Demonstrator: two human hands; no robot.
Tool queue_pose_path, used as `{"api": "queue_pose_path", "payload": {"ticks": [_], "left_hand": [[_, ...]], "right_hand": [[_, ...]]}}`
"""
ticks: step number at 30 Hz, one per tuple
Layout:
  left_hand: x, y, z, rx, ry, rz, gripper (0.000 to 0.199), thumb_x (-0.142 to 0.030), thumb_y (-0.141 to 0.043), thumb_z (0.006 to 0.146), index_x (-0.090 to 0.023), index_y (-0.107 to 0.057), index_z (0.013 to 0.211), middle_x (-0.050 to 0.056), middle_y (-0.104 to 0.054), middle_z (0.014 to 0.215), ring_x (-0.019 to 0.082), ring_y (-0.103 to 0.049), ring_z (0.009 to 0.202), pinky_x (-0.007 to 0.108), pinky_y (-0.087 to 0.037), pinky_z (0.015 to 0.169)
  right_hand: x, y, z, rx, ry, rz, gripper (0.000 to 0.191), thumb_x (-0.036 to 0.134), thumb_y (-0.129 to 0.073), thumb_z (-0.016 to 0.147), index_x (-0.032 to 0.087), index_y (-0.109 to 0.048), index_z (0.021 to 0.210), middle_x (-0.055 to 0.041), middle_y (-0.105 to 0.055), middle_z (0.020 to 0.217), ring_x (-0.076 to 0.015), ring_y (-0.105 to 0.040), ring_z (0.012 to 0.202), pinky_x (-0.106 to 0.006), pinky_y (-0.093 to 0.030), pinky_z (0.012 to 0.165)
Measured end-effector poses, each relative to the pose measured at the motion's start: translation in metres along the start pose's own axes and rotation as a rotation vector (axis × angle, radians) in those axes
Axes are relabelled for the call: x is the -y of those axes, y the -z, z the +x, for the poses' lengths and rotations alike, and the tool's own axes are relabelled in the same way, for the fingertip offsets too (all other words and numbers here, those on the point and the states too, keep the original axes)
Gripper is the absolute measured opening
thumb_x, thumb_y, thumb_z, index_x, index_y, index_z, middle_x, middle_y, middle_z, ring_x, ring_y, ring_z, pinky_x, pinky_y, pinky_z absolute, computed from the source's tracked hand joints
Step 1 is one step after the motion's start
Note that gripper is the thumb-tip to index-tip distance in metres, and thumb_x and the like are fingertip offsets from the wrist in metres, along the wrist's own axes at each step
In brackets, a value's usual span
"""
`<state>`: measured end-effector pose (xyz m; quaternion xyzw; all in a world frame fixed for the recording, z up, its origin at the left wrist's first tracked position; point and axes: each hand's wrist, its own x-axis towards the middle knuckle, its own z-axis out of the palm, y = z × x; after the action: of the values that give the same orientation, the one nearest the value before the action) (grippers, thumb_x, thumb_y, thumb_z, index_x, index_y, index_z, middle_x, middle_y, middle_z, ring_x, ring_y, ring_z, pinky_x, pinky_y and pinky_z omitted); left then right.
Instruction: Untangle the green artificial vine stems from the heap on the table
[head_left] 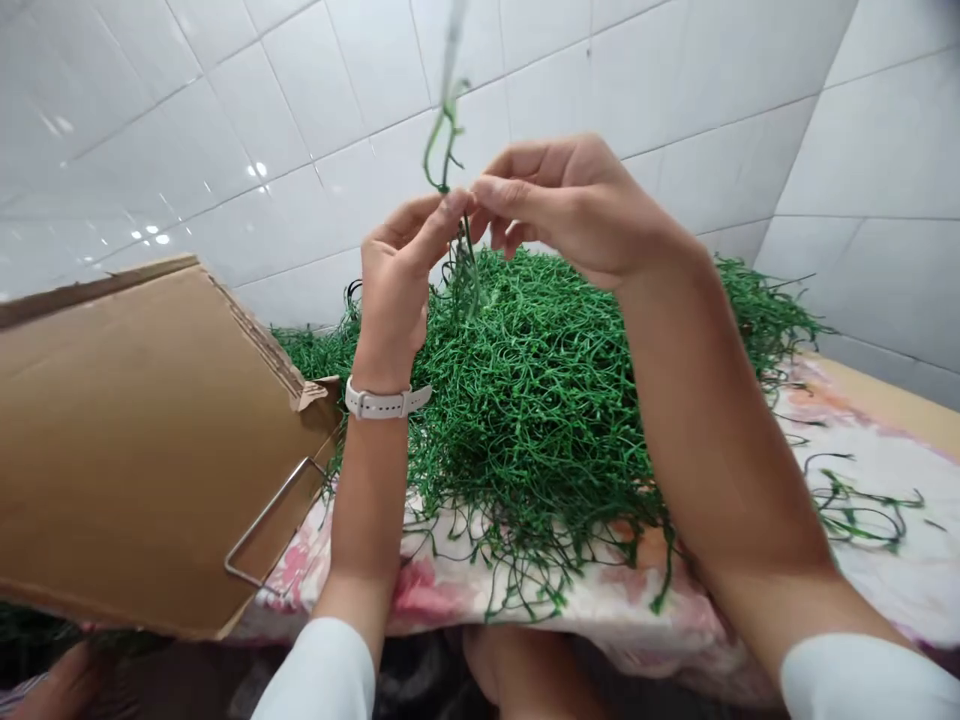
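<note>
Head view: at twelve o'clock, pinching slender green branched plastic-like stem [444,187] in left hand [397,285], with right hand [592,215] pinched alongside, contents unclear, apparently fine manipulation calling for steady fingertip alignment.

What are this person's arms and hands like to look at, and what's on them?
Both hands are bare: left hand, right hand. A pale, light-grey watch-style strap with a row of small holes circles the left wrist; the right wrist has nothing on it. White sleeves end below the elbows, leaving the forearms uncovered.
</note>
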<state>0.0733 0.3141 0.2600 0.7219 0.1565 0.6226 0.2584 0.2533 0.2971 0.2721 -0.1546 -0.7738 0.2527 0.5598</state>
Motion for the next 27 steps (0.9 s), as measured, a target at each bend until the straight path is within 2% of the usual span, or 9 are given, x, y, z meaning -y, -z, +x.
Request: {"api": "queue_pose_path", "payload": {"ticks": [3,6,9,11,13,17,20,24,27], "left_hand": [[0.006,-0.002,-0.002,0.053,0.044,0.011,0.015,-0.023,-0.080,0.089,-0.020,-0.073,0.076,0.000,-0.067,0.074,0.011,-0.063,0.072,0.026,-0.052,0.073],[0.008,-0.011,-0.006,0.015,0.124,-0.002,0.022,-0.023,-0.084,0.085,-0.019,-0.067,0.071,-0.002,-0.063,0.067,0.008,-0.057,0.064,0.024,-0.048,0.064],[0.011,-0.019,-0.007,-0.036,0.155,-0.039,0.029,-0.025,-0.087,0.082,-0.019,-0.062,0.068,-0.002,-0.061,0.064,0.007,-0.055,0.060,0.023,-0.044,0.057],[0.016,-0.019,-0.005,-0.046,0.166,-0.073,0.030,-0.024,-0.085,0.085,-0.019,-0.060,0.068,-0.002,-0.062,0.064,0.008,-0.059,0.060,0.023,-0.047,0.058],[0.021,-0.015,-0.001,-0.046,0.200,-0.090,0.029,-0.027,-0.080,0.089,-0.020,-0.059,0.070,0.000,-0.066,0.069,0.011,-0.067,0.067,0.025,-0.054,0.064],[0.032,-0.001,0.007,-0.088,0.194,-0.091,0.039,-0.054,-0.069,0.095,-0.022,-0.060,0.077,0.005,-0.070,0.079,0.019,-0.075,0.083,0.032,-0.062,0.072],[0.039,0.002,0.009,-0.081,0.156,-0.087,0.051,-0.070,-0.055,0.097,-0.022,-0.059,0.079,0.006,-0.065,0.076,0.022,-0.075,0.087,0.033,-0.062,0.072],[0.048,-0.003,0.005,-0.116,0.097,-0.007,0.059,-0.077,-0.045,0.097,-0.022,-0.061,0.083,0.005,-0.057,0.072,0.024,-0.074,0.088,0.034,-0.060,0.065],[0.049,-0.008,0.002,-0.149,0.070,0.021,0.063,-0.079,-0.038,0.098,-0.022,-0.060,0.083,0.005,-0.054,0.070,0.024,-0.072,0.086,0.033,-0.058,0.064]], "right_hand": [[0.001,0.013,-0.004,0.114,-0.113,-0.224,0.039,0.053,-0.074,0.092,0.017,-0.070,0.076,-0.0044,-0.067,0.074,-0.0122,-0.058,0.067,-0.024,-0.046,0.057],[0.003,0.021,-0.009,0.276,-0.182,-0.390,0.040,0.052,-0.074,0.092,0.015,-0.071,0.076,-0.0019,-0.060,0.068,-0.0096,-0.049,0.061,-0.025,-0.036,0.052],[0.000,0.023,-0.010,0.333,-0.150,-0.403,0.034,0.046,-0.078,0.090,0.016,-0.071,0.077,0.0028,-0.053,0.063,-0.0067,-0.037,0.056,-0.025,-0.024,0.047],[-0.007,0.025,-0.010,0.339,-0.111,-0.355,0.031,0.042,-0.080,0.089,0.017,-0.069,0.074,0.0041,-0.050,0.060,-0.0065,-0.034,0.055,-0.025,-0.023,0.045],[-0.016,0.027,-0.009,0.317,-0.091,-0.255,0.029,0.038,-0.083,0.087,0.018,-0.067,0.072,0.0041,-0.051,0.059,-0.0072,-0.036,0.054,-0.025,-0.026,0.044],[-0.031,0.027,-0.005,0.269,-0.103,-0.013,0.028,0.036,-0.087,0.083,0.019,-0.066,0.079,0.0027,-0.058,0.062,-0.0091,-0.047,0.057,-0.023,-0.037,0.047],[-0.037,0.021,-0.002,0.318,-0.070,0.107,0.035,0.045,-0.086,0.082,0.019,-0.064,0.079,0.0023,-0.059,0.064,-0.0095,-0.051,0.057,-0.023,-0.041,0.050],[-0.041,0.014,-0.001,0.437,-0.052,0.188,0.042,0.053,-0.080,0.087,0.018,-0.060,0.077,0.0030,-0.058,0.062,-0.0085,-0.051,0.055,-0.023,-0.039,0.050],[-0.042,0.012,-0.003,0.410,-0.047,0.246,0.042,0.050,-0.080,0.087,0.018,-0.056,0.074,0.0045,-0.054,0.060,-0.0070,-0.049,0.054,-0.022,-0.037,0.052]]}}
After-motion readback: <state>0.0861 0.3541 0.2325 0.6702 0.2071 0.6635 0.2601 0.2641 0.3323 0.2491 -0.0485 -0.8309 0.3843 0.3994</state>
